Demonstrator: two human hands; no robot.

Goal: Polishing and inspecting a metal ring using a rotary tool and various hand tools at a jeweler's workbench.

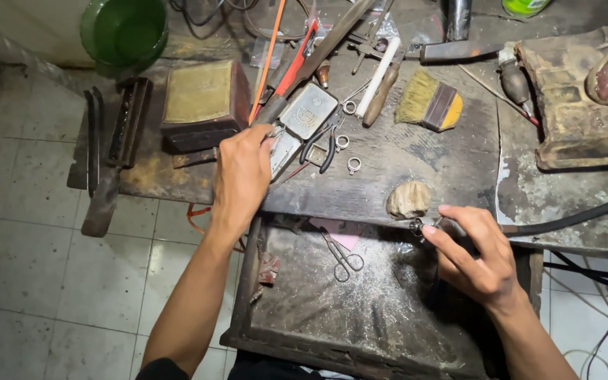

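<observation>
My left hand [243, 172] reaches onto the dark workbench [423, 158] and rests on a small metal tool [284, 149] beside a flat metal tin [308, 110]. My right hand [474, 253] grips a handpiece on a black flexible shaft [571, 219], its tip at a small ring [416, 226] against the bench edge. A worn wooden peg [409, 199] sits just above that tip. Two loose rings [354, 165] lie near black pliers [328, 148].
An open drawer tray [248, 281] below the bench holds metal dust and small scissors [342, 257]. On the bench are a yellow-handled brush [431, 104], a brown block [202, 102], files, and a green bowl [124, 32] at the back left. Tiled floor lies left.
</observation>
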